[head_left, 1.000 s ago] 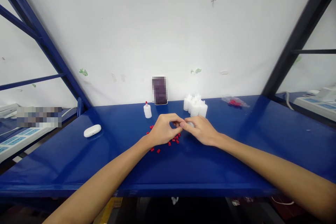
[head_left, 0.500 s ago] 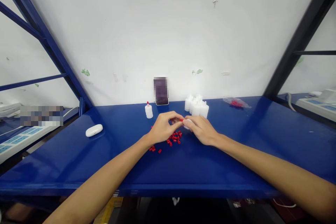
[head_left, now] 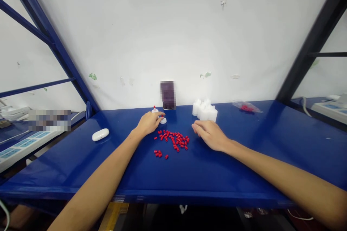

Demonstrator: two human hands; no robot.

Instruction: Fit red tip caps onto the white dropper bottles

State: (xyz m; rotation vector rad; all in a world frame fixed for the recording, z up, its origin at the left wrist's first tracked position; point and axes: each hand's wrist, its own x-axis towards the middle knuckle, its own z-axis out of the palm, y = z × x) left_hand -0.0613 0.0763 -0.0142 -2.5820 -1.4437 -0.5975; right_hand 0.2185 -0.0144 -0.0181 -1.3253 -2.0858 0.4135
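Observation:
My left hand (head_left: 149, 122) is closed on a small white dropper bottle (head_left: 163, 120) with a red tip cap, near the back of the blue table. Just behind that hand stands another white bottle (head_left: 154, 110) with a red cap, partly hidden by the fingers. Loose red caps (head_left: 177, 139) lie scattered between my two hands, with a few apart from the main pile. My right hand (head_left: 209, 134) hovers over the table to the right of the caps, its fingers curled together and nothing visible in them. Behind it, several white bottles (head_left: 205, 110) without red caps stand grouped.
A phone (head_left: 168, 95) with a blurred screen leans on the wall. At the back right lies a clear bag (head_left: 247, 107) with red caps inside. On the left sit a white oval case (head_left: 100, 135) and a power strip (head_left: 24, 148). Blue and black frame posts flank the table (head_left: 217, 173).
My hands have separated. The left hand carried the capped bottle left, beside the other capped bottle. The right hand let go of it and stayed nearly in place. More of the red caps show.

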